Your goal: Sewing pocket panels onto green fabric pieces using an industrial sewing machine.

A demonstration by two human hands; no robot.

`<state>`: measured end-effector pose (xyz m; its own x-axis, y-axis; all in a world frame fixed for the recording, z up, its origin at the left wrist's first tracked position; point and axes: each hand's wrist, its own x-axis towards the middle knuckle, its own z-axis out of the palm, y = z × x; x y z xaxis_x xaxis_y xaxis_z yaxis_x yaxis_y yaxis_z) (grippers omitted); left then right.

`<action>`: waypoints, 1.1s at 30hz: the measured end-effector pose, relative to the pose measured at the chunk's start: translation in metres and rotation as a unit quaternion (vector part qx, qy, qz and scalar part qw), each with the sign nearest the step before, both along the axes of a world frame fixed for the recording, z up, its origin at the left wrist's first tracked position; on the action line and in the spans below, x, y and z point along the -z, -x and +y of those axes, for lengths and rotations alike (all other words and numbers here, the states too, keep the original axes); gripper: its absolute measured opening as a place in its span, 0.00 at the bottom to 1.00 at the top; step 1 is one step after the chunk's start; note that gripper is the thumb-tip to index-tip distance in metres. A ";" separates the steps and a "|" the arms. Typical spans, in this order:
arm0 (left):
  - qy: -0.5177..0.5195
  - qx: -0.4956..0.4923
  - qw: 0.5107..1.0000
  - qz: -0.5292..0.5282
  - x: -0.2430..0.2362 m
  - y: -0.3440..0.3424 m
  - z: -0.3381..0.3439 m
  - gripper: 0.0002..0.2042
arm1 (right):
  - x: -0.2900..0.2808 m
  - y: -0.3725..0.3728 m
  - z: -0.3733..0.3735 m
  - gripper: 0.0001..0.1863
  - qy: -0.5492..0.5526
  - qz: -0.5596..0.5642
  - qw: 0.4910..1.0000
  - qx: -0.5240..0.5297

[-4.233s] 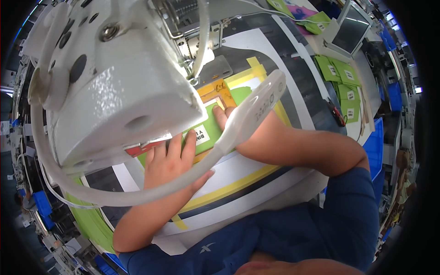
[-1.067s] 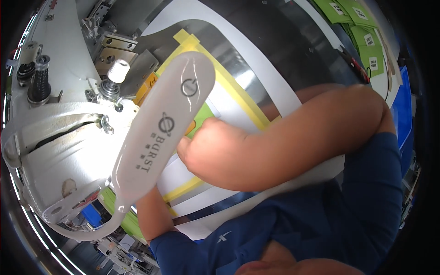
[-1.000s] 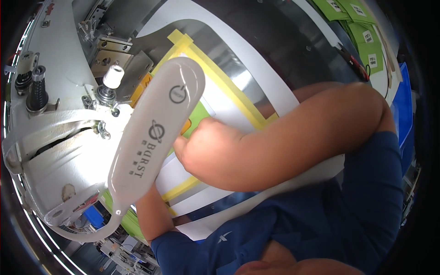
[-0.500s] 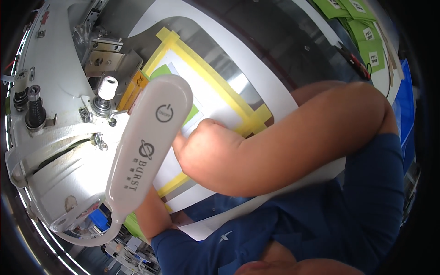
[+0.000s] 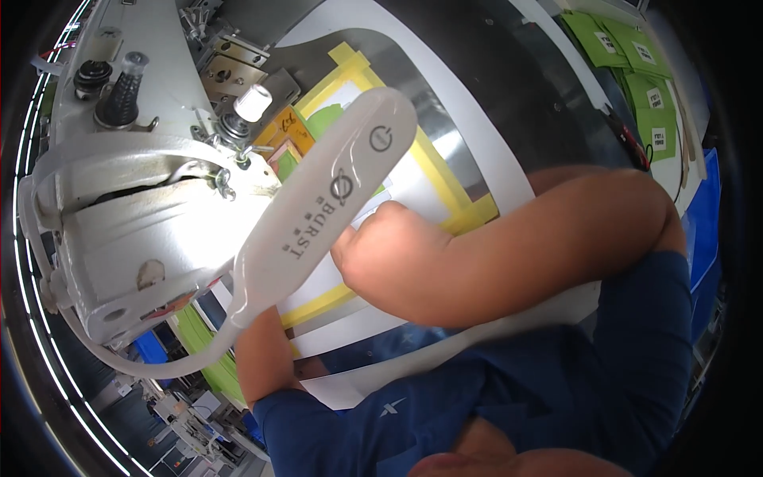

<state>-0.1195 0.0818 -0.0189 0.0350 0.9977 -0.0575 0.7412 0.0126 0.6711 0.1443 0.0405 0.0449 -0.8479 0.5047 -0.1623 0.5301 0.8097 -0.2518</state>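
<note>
A long white lamp head point(image 5: 326, 191) blocks much of the work area beside a white sewing machine point(image 5: 159, 230). My right hand point(image 5: 393, 246) is bent in at the wrist over a white sheet bordered with yellow tape point(image 5: 445, 175); its fingers disappear behind the lamp. On the left, my left forearm point(image 5: 266, 350) reaches up under the lamp, and the hand itself is hidden. Green fabric point(image 5: 324, 119) shows at the sheet's far end, next to an orange-yellow piece point(image 5: 284, 131) by the machine. What either hand touches is hidden.
Several green pieces with white labels point(image 5: 628, 56) lie at the far right, near red-and-black handled snips point(image 5: 628, 143). A blue bin point(image 5: 703, 215) stands at the right edge. More green fabric point(image 5: 211, 350) lies left of my left arm.
The machine, lamp and taped sheet have shifted to the right in the picture as the view turned. My right hand sits slightly further right, still bent the same way.
</note>
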 end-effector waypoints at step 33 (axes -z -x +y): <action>-0.163 0.009 0.986 0.043 -0.004 -0.018 -0.013 0.12 | -0.025 0.002 -0.057 0.24 -0.011 -0.295 0.953 -0.076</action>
